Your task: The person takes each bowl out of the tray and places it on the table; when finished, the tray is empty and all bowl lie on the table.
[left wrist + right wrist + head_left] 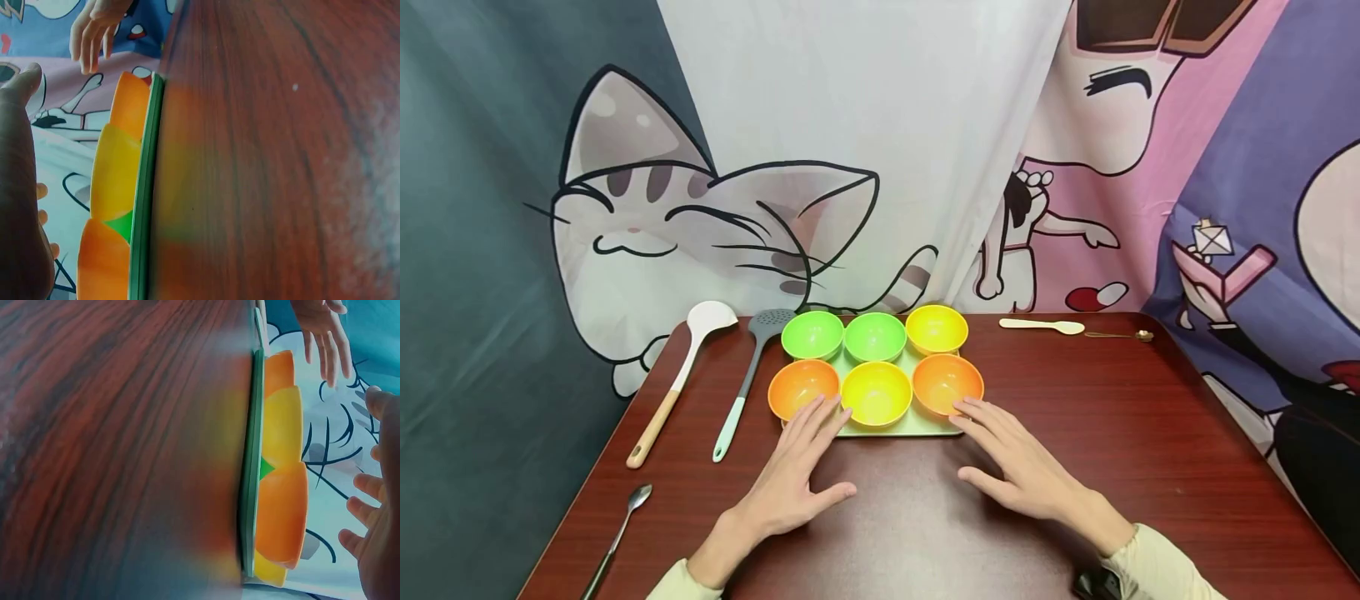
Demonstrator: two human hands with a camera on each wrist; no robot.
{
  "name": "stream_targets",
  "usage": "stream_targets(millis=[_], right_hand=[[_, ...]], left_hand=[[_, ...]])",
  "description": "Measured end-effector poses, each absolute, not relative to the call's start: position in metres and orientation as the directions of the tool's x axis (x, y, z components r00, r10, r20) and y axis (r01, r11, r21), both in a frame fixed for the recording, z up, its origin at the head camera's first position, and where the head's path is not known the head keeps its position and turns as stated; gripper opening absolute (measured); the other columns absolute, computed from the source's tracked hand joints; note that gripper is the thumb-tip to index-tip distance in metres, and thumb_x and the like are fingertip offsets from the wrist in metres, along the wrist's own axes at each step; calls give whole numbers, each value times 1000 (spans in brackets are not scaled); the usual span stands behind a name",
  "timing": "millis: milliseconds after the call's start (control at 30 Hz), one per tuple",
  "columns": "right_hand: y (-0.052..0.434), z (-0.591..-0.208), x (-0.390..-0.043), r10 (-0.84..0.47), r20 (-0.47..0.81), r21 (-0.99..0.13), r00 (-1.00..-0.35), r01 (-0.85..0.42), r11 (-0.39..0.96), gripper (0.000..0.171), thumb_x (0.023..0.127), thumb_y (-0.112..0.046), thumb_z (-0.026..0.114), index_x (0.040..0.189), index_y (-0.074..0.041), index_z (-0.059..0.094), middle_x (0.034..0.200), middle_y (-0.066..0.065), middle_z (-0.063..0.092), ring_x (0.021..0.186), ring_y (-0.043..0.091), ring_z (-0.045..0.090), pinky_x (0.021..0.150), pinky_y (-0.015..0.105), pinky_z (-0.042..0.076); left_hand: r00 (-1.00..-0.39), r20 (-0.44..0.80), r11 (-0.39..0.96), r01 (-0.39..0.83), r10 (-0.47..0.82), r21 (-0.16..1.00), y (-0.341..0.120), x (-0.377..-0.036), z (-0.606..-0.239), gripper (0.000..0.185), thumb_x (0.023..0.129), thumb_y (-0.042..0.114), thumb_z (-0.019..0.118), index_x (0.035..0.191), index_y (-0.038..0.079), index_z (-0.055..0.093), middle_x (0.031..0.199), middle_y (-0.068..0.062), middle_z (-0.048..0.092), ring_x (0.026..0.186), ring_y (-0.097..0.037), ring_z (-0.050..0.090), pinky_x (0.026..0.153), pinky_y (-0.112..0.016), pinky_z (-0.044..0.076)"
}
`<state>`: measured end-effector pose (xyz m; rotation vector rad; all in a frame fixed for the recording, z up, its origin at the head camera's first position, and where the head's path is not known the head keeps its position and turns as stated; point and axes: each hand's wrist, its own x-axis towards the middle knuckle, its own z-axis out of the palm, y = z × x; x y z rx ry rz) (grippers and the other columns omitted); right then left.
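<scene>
Both hands are bare — the left hand (790, 479) and the right hand (1026, 471) carry no rings or gloves. Pale cream long sleeves show at both forearms — the left sleeve (673, 583) and the right sleeve (1157, 567) each end just short of the wrist. A small dark device (1093, 583) sits under the right wrist, at the cuff.

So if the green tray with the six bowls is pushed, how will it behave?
The tray looks thin and flat, so it probably slides easily on the smooth table. The bowls look like light plastic and merely sit on it, so they may shift or slide.
</scene>
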<state>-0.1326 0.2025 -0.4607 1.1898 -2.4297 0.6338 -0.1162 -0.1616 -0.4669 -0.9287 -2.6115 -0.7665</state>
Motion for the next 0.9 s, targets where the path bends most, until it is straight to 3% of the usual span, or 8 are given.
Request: stream_targets(millis=[133, 433, 633, 900], right_hand=[[204, -463, -134, -622, 474, -274, -624, -775, 569, 69, 91, -38, 70, 149, -10, 46, 153, 10, 46, 145, 27, 38, 124, 27, 17], [206, -467, -137, -581, 471, -331, -663, -744, 581, 74, 87, -37, 76, 148, -7, 46, 155, 8, 44, 145, 25, 38, 122, 18, 12], [206, -467, -140, -535, 468, -385, -703, -707, 593, 75, 84, -35, 80, 146, -7, 48, 153, 8, 44, 144, 22, 38, 121, 16, 14], [206, -470, -144, -470, 457, -482, -755, -654, 583, 77, 82, -28, 82, 147, -6, 46, 151, 8, 46, 142, 21, 39, 120, 11, 13]], left_hand=[[-801, 386, 670, 597, 458, 442, -165, -118, -467, 96, 78, 41, 81, 157, 16, 33, 164, -6, 28, 151, -39, 20, 112, -71, 23], [-861, 363, 683, 505, 355, 527, -170, -120, -467, 94, 80, 37, 81, 158, 21, 30, 164, -8, 27, 153, -32, 17, 114, -70, 19], [-889, 373, 613, 453, 263, 647, -176, -123, -466, 92, 83, 31, 78, 159, 21, 28, 163, -13, 27, 152, -35, 18, 114, -70, 16], [-915, 364, 578, 393, 172, 715, -189, -128, -462, 93, 85, 29, 78, 160, 24, 24, 164, -12, 24, 152, -36, 13, 115, -68, 17]])
